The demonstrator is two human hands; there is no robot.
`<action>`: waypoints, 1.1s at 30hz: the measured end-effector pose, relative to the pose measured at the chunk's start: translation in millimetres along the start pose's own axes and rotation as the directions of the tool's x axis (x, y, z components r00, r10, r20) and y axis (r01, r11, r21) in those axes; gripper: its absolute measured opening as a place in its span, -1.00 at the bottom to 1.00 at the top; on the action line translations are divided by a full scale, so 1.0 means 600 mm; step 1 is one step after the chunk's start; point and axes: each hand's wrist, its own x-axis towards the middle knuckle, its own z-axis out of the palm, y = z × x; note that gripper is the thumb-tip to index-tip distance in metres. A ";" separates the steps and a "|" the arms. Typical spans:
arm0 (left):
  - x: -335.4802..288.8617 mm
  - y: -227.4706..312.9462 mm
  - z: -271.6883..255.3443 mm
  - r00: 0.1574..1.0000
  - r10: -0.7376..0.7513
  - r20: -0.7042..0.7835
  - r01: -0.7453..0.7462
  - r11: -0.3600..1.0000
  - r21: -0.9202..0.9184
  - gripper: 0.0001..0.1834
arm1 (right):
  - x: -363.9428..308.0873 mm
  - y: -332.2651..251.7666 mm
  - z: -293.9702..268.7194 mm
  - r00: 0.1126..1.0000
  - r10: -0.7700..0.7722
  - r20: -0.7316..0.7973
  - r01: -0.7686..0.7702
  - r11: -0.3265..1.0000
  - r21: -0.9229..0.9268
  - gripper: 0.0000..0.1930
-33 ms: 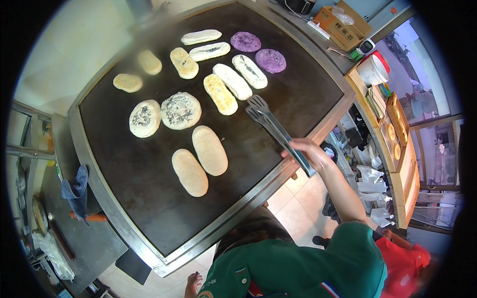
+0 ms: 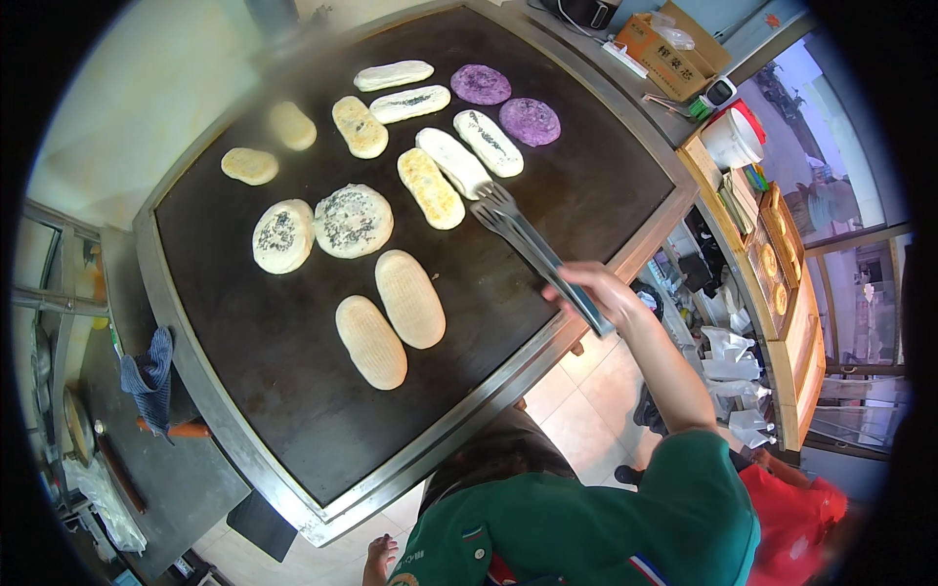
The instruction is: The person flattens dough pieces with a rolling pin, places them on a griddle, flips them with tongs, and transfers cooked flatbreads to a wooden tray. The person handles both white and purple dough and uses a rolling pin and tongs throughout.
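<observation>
Grey tongs (image 2: 535, 249) have slid a little to the left, so their tips are now over the near end of a plain white oval bread (image 2: 449, 161); before, they were just beside it. I cannot tell if they touch it. Right hand (image 2: 603, 293) fingers (image 2: 578, 269) are wrapped around the tongs and hold them. That white bread lies ahead and to the left of those fingers, on a big dark griddle (image 2: 283, 337). Beside it, farther left, is a yellow-brown oval bread (image 2: 431, 190). Straight ahead are two purple round breads (image 2: 531, 122). Well off to the left are two round breads with dark bits (image 2: 354, 222), and nearer, two long pale breads (image 2: 410, 300) side by side. Left hand (image 2: 379, 557) hangs low, well apart from the right fingers; I cannot tell how its own fingers are bent.
</observation>
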 end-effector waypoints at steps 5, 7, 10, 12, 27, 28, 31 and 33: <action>0.042 0.005 0.002 0.990 -0.108 0.096 0.116 0.990 -0.084 -0.58 | 0.156 -0.067 0.040 0.981 -0.195 -0.007 0.194 0.979 -0.054 -0.70; 0.050 -0.012 0.002 0.972 -0.133 0.196 0.140 0.990 -0.020 -0.60 | 0.162 -0.072 0.055 0.925 -0.372 -0.081 0.340 0.903 -0.263 -0.74; -0.016 0.084 0.031 0.977 0.099 0.189 -0.164 0.914 0.370 -0.65 | 0.120 -0.064 0.072 0.664 -0.739 -0.111 0.377 0.461 -0.803 -0.62; -0.103 0.192 0.052 0.933 0.228 0.278 -0.352 0.735 0.580 -0.68 | 0.058 -0.053 0.075 0.520 -0.853 0.037 0.264 0.120 -0.957 -0.58; -0.317 1.200 0.251 -0.366 0.921 0.130 -0.653 -0.354 0.670 -0.49 | 0.156 -0.101 -0.056 0.975 -0.217 -0.041 0.217 0.976 -0.017 -0.71; -0.286 1.252 0.254 -0.371 0.925 0.080 -0.668 -0.325 0.670 -0.50 | 0.170 -0.109 -0.042 0.964 -0.258 -0.063 0.256 0.966 -0.047 -0.71; -0.231 1.334 0.243 -0.249 0.964 0.096 -0.572 -0.226 0.789 -0.50 | 0.159 -0.100 -0.041 0.939 -0.337 -0.070 0.327 0.937 -0.123 -0.64; -0.232 1.345 0.255 -0.195 0.967 0.164 -0.494 -0.241 0.835 -0.51 | 0.136 -0.088 -0.058 0.929 -0.363 -0.078 0.350 0.926 -0.142 -0.60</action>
